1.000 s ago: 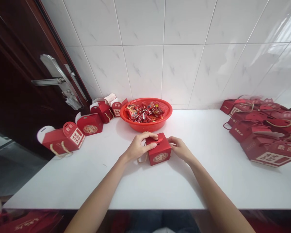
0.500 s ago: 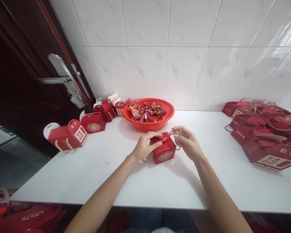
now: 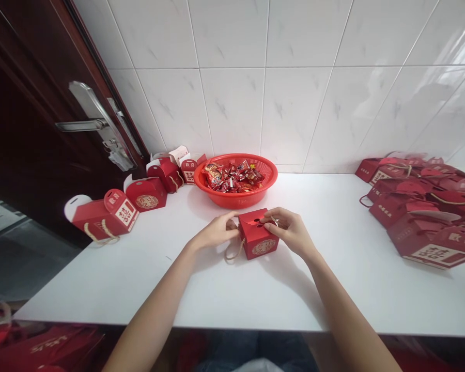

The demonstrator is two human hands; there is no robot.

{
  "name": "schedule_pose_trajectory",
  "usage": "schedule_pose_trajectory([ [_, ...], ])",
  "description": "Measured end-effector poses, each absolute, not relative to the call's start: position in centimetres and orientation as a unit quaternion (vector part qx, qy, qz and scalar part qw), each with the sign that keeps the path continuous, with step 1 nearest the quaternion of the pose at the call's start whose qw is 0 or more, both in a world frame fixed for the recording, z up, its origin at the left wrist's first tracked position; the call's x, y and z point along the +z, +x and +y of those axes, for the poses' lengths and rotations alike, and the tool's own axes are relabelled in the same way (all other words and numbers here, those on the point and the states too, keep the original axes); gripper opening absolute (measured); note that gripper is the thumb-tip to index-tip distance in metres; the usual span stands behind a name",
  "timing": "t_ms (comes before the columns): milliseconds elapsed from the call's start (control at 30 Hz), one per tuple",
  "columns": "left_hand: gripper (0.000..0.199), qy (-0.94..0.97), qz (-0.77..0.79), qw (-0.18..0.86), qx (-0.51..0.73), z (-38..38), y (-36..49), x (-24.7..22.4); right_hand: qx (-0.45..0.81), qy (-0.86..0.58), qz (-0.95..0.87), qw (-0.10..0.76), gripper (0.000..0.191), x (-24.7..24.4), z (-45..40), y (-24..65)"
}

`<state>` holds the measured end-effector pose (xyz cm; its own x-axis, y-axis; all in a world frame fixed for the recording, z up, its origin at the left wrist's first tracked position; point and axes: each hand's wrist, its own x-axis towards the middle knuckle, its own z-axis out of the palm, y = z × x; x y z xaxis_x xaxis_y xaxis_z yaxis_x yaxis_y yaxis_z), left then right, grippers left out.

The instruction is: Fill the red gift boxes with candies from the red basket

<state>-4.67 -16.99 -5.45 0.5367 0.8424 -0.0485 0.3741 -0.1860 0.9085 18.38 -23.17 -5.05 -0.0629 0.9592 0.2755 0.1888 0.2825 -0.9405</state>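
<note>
A small red gift box (image 3: 260, 240) with a gold round emblem stands upright before me, its top flaps folded over and two dark holes showing. My right hand (image 3: 289, 230) rests on the top's right side, thumb pressed near the holes, fingers pinching a cord handle. On the left side my left hand (image 3: 217, 230) has its fingers curled in at the box's upper edge, around the other cord handle (image 3: 235, 252), which loops down to the table. Its fingertips are partly hidden. Just behind the box sits a red plastic basket (image 3: 236, 200) holding wrapped candies (image 3: 234, 176).
Several open red boxes (image 3: 145, 195) line the white table's left side (image 3: 120, 284) by a dark door (image 3: 27, 103). Many closed red boxes (image 3: 434, 237) crowd the right. A tiled wall (image 3: 232, 113) rises behind. More red boxes (image 3: 50, 346) lie below the table at lower left.
My left hand has slid off the box top to its left side. My right hand has moved in from the right onto the top, bringing its cord. The view has shifted slightly.
</note>
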Motion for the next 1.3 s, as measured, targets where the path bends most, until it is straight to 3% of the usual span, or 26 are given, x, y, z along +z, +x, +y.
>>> schedule_pose_trajectory([
  [167, 0.054, 0.698, 0.394, 0.543, 0.252, -17.5, -5.1, -3.8, 0.383, -0.465, -0.618, 0.506, 0.024, -5.1, -23.2, 18.3],
  [367, 0.035, 0.635, 0.248, 0.603, 0.415, -17.9, -5.9, -2.2, 0.324, -0.491, -0.632, 0.504, 0.019, -4.5, -23.4, 18.2],
  [467, 0.038, 0.618, 0.201, 0.601, 0.464, -18.1, -5.6, -2.2, 0.303, -0.500, -0.638, 0.501, 0.017, -3.3, -23.4, 18.5],
  [733, 0.040, 0.716, 0.256, 0.415, 0.499, -20.0, -3.2, -3.2, 0.326, -0.463, -0.620, 0.543, 0.021, 1.2, -23.4, 18.2],
  [1067, 0.054, 0.763, 0.269, 0.275, 0.519, -20.7, -1.4, -4.2, 0.427, -0.417, -0.641, 0.483, 0.020, 1.3, -23.9, 14.5],
  [1300, 0.049, 0.776, 0.237, 0.244, 0.530, -21.1, -1.5, -4.6, 0.427, -0.411, -0.546, 0.593, 0.025, 1.3, -24.6, 15.6],
])
